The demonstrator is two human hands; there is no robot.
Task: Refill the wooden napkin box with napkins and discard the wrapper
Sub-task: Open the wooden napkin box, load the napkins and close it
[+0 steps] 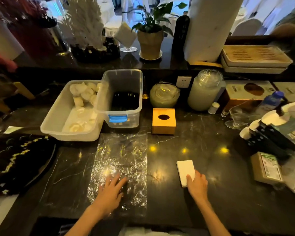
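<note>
On the dark worktop point(211, 150), the wooden box point(163, 120) stands shut and upright. Nearer the person and to its left, the clear wrapper point(121, 155) lies flat under the left hand point(111, 193), its grip wide with fingers spread. Nearer and to the box's right, the right hand point(197, 184) holds the white napkins point(185, 169) by their near end.

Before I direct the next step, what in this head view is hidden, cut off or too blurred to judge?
- Inside of the square wooden napkin box: its dark oval hole shows nothing of how full it is.
- White napkin stack: the right hand covers its near end, so the count and grip are unclear.
- Left hand: motion-blurred on the clear crinkled plastic wrapper; pressing or grasping, unclear.
- No waste bin is in frame.
</note>
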